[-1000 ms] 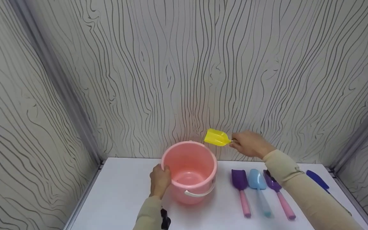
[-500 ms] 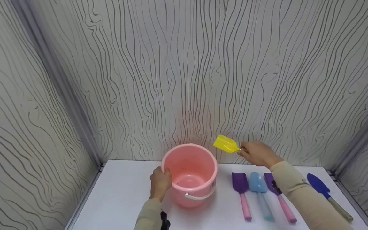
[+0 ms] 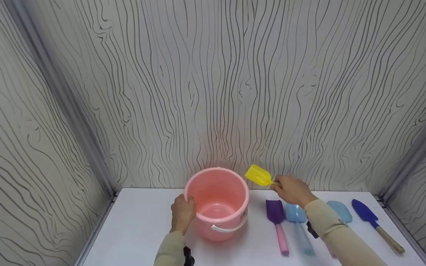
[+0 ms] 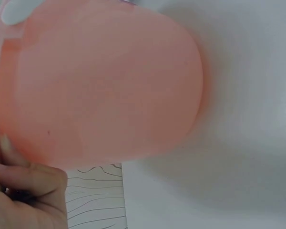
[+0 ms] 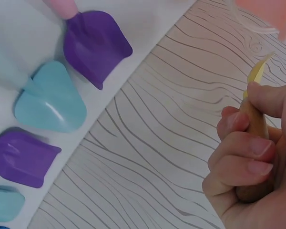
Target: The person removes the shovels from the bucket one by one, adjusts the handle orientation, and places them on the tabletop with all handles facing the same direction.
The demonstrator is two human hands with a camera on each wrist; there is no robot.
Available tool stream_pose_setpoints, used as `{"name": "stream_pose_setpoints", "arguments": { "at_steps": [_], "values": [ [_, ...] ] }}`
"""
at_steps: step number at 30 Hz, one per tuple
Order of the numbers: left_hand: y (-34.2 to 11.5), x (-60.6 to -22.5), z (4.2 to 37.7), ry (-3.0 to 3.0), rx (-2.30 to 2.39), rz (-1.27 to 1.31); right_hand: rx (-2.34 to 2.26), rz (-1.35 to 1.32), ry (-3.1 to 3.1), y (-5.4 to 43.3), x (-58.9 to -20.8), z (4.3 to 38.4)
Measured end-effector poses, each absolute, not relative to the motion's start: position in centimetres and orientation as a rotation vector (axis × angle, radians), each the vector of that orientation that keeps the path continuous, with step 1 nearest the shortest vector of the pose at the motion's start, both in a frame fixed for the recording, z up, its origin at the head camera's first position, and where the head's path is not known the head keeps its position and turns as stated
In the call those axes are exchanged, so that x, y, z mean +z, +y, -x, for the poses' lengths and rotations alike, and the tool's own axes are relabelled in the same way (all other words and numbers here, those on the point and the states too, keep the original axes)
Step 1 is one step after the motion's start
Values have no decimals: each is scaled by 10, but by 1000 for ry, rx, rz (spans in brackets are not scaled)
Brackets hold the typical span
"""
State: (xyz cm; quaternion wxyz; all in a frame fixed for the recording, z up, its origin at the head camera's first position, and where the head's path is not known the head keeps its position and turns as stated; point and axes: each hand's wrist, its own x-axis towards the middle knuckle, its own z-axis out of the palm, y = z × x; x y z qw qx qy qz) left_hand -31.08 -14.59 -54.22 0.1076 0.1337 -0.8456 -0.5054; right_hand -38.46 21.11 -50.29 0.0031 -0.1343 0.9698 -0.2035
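Note:
A pink bucket [image 3: 215, 233] stands upright on the white table, its white handle [image 3: 225, 229] hanging down the front right side. My left hand [image 3: 183, 213] grips the bucket's left rim, thumb on the inside in the head view. To the right of the bucket and above the table's back edge, my right hand [image 3: 292, 190] holds a small yellow shovel [image 3: 258, 175], blade pointing left close to the bucket's rim. In the right wrist view, the fingers curl round its wooden handle [image 5: 256, 123].
Right of the bucket lie a purple shovel [image 3: 275, 211] with a pink handle, a light blue shovel [image 3: 296, 213], another purple shovel [image 5: 26, 157], a second light blue one [image 3: 340, 211] and a blue trowel [image 3: 364, 210]. My right arm covers some. A patterned wall [image 3: 213, 92] rises behind.
My right hand has lowered and moved a little right with the yellow shovel, away from above the bucket's rim. The left hand keeps its grip on the bucket.

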Motion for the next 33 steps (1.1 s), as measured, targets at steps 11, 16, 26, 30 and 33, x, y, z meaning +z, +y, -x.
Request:
{"name": "stream_pose_setpoints", "arguments": {
  "at_steps": [11, 16, 26, 30, 33],
  "values": [
    [-145, -542, 310, -2499, -1502, -437, -763, 353, 3051, 207, -527, 376],
    [-146, -543, 312, -2495, -1510, -432, -831, 331, 3049, 204, -535, 372],
    [-146, -543, 312, -2480, -1517, -414, -910, 256, 3045, 191, -551, 360],
    [-146, -543, 311, -2479, -1541, -411, -933, 236, 3064, 187, -561, 354],
    [-146, -543, 312, -2482, -1536, -414, -982, 212, 3048, 186, -569, 351]
  ]
}}
